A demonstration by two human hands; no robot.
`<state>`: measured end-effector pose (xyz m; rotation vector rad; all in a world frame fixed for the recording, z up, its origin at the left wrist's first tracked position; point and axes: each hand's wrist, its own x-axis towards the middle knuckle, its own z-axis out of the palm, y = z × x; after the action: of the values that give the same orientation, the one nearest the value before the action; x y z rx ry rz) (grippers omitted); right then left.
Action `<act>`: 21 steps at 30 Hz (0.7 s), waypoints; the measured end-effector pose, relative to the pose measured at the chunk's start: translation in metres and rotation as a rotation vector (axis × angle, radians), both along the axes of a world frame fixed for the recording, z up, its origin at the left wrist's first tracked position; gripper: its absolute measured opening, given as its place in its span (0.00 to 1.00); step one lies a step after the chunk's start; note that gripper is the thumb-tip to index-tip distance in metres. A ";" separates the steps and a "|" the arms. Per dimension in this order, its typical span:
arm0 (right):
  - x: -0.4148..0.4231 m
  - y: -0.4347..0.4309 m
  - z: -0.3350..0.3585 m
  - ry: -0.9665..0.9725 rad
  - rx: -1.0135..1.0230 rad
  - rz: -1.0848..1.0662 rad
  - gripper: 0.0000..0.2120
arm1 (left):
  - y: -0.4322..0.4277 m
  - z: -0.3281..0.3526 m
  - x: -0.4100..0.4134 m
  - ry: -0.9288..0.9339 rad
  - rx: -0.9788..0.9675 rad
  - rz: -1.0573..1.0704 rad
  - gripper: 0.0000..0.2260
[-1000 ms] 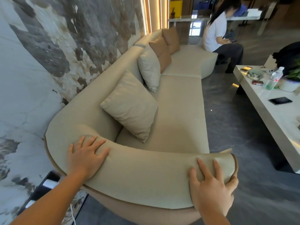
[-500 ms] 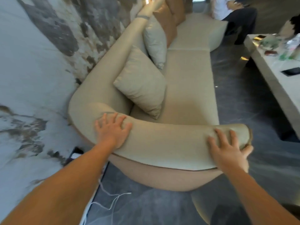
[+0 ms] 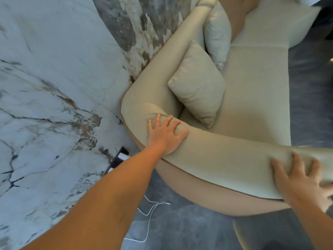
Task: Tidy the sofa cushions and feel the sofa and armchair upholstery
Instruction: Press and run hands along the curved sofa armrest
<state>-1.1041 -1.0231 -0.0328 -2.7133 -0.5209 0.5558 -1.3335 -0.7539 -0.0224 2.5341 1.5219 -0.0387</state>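
Where the left hand [image 3: 165, 137] presses flat on the curved arm of the sofa [image 3: 216, 156], the fabric dimples and wrinkles around the spread fingers, so the upholstery looks soft and yielding over firm padding. The right hand [image 3: 299, 179] lies at about four o'clock on the far end of the same arm, fingers splayed and sinking into the cover; neither hand grips anything, both are open and pushing down. The sofa fills the frame from centre out to one o'clock, its back running along the marble wall [image 3: 54, 87]. It is surely too heavy to shift, so feeling it calls only for flat palms. The beige cushion [image 3: 196, 87] leaning in the corner at twelve o'clock looks light and plump, best lifted by its edges, and a paler cushion [image 3: 218, 35] stands behind it. A white cable [image 3: 149, 213] trails on the floor at six o'clock and could catch a foot.
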 end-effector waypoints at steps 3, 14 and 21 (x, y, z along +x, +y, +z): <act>0.004 0.002 -0.004 -0.010 -0.030 -0.019 0.40 | -0.001 0.002 0.000 0.046 -0.008 -0.013 0.32; 0.018 -0.038 0.017 0.138 -0.016 0.186 0.25 | -0.141 0.016 0.069 0.057 -0.157 -0.122 0.28; 0.022 -0.144 0.080 0.232 -0.076 0.144 0.17 | -0.224 0.063 0.156 0.204 -0.045 -0.698 0.17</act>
<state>-1.0818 -1.1674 0.0471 -2.6468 -0.6470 0.9323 -1.1779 -0.9777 0.0411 2.9518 0.5991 -0.4265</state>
